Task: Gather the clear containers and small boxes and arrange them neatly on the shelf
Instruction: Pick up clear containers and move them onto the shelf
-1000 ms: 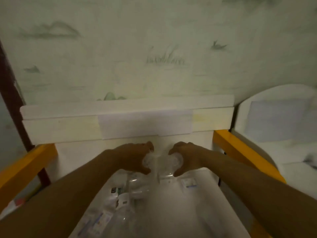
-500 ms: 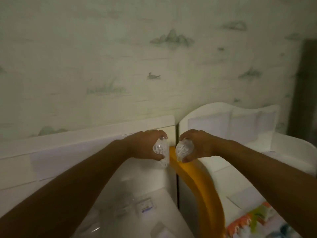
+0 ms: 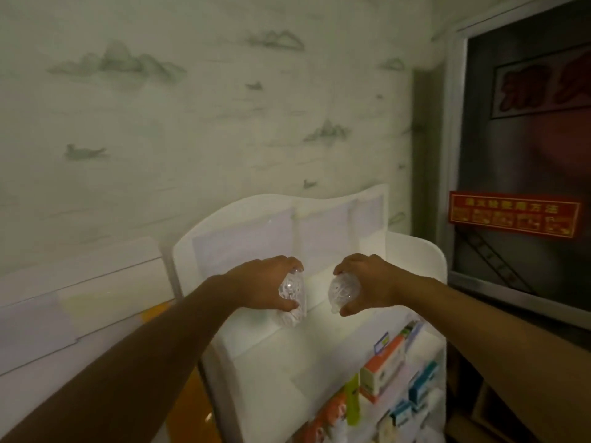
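Observation:
My left hand (image 3: 265, 287) grips a clear textured container (image 3: 292, 295), and my right hand (image 3: 367, 287) grips a second clear container (image 3: 342, 294). Both are held side by side, a little apart, in front of the upper tier of a white tiered shelf (image 3: 415, 251). The top step of the shelf just behind my hands is bare white. Small boxes (image 3: 382, 367) in orange, white and blue stand in rows on the lower tiers at the bottom right. What is inside the containers is too blurred to tell.
A pale wall with faint cloud patterns fills the background. A white counter (image 3: 80, 298) with an orange edge (image 3: 192, 388) lies to the left of the shelf. A dark glass cabinet door (image 3: 527, 155) with a red label stands at the right.
Both hands lifted the two clear containers from the pile on the white counter and carried them right, to the white tiered shelf. My view swung right with them.

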Motion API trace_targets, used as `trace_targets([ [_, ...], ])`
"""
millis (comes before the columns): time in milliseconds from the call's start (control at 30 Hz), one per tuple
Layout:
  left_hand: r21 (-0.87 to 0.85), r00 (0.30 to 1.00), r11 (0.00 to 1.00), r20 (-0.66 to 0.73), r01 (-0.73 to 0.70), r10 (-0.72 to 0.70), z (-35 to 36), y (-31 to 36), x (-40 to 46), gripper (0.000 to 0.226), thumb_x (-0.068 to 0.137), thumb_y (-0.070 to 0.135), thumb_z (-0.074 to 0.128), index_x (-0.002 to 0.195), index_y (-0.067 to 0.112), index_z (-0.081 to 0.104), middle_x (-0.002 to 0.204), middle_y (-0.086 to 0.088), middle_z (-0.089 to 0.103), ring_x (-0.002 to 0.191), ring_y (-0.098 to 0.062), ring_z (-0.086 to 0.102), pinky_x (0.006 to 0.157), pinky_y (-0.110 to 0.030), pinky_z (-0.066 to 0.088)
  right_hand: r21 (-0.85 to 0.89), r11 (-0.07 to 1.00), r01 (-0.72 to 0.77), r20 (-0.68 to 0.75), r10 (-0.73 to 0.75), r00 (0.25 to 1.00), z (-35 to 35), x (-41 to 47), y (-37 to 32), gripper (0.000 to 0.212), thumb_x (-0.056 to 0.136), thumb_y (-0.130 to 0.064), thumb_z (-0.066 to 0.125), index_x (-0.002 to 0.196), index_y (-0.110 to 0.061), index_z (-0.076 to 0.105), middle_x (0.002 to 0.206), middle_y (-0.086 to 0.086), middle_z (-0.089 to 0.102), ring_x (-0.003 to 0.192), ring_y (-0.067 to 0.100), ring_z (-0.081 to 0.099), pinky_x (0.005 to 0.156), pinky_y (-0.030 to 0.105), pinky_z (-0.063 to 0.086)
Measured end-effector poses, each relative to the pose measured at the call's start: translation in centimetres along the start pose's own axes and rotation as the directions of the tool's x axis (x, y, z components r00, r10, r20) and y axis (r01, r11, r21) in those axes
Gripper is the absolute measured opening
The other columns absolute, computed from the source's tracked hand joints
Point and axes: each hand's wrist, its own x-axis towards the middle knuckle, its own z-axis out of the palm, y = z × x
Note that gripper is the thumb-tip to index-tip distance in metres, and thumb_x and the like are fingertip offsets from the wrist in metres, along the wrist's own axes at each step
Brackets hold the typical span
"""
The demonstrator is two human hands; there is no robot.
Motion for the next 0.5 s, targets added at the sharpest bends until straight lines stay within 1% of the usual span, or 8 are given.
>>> trace_targets([
  [100, 0.001, 0.999, 1.000, 0.035, -0.011, 0.011, 2.4, 1.8, 3.5, 0.074, 0.079, 0.053, 0.071, 0.140, 0.031, 0.035, 0.142, 0.009, 0.044, 0.124, -0.017, 0.049, 0.105, -0.032, 0.040, 0.033, 0.999, -0.031, 0.002, 0.030, 1.000, 1.2, -1.0, 4.8, 0.082, 0.065, -0.061, 0.078, 0.134, -0.033, 0.044, 0.142, -0.009, 0.043, 0.122, 0.018, 0.044, 0.104, 0.034, 0.041],
  [167, 0.012, 0.997, 1.000, 0.074, -0.007, 0.006, 4.3, 2.5, 5.2, 0.074, 0.079, 0.052, 0.071, 0.140, 0.031, 0.035, 0.142, 0.008, 0.044, 0.124, -0.018, 0.050, 0.105, -0.033, 0.040, 0.034, 0.998, -0.054, 0.034, 0.053, 0.998, 2.4, -1.3, 7.5, 0.083, 0.065, -0.061, 0.077, 0.135, -0.033, 0.044, 0.142, -0.008, 0.043, 0.124, 0.017, 0.043, 0.106, 0.033, 0.037],
  [233, 0.034, 0.992, 0.999, 0.122, -0.003, -0.001, 6.2, 3.1, 6.6, 0.075, 0.078, 0.053, 0.071, 0.141, 0.032, 0.034, 0.143, 0.008, 0.043, 0.125, -0.019, 0.050, 0.106, -0.035, 0.040, 0.037, 0.996, -0.082, 0.078, 0.079, 0.994, 3.9, -1.2, 9.9, 0.085, 0.062, -0.064, 0.077, 0.135, -0.033, 0.044, 0.142, -0.008, 0.044, 0.124, 0.018, 0.043, 0.107, 0.036, 0.038],
  [333, 0.060, 0.987, 0.998, 0.161, -0.013, 0.004, 8.2, 3.1, 9.0, 0.075, 0.079, 0.053, 0.070, 0.141, 0.031, 0.034, 0.142, 0.008, 0.044, 0.125, -0.021, 0.050, 0.105, -0.036, 0.041, 0.048, 0.992, -0.116, 0.130, 0.109, 0.986, 5.8, 0.0, 12.7, 0.088, 0.058, -0.068, 0.076, 0.134, -0.036, 0.044, 0.141, -0.009, 0.044, 0.122, 0.018, 0.044, 0.105, 0.039, 0.042],
  [500, 0.096, 0.986, 0.995, 0.167, -0.005, -0.011, 10.7, 1.6, 13.4, 0.075, 0.078, 0.055, 0.069, 0.140, 0.032, 0.033, 0.141, 0.009, 0.044, 0.121, -0.022, 0.053, 0.103, -0.037, 0.042, 0.057, 0.992, -0.115, 0.158, 0.105, 0.982, 8.3, 3.1, 15.6, 0.087, 0.060, -0.066, 0.076, 0.134, -0.035, 0.043, 0.141, -0.010, 0.042, 0.122, 0.018, 0.043, 0.104, 0.039, 0.043],
])
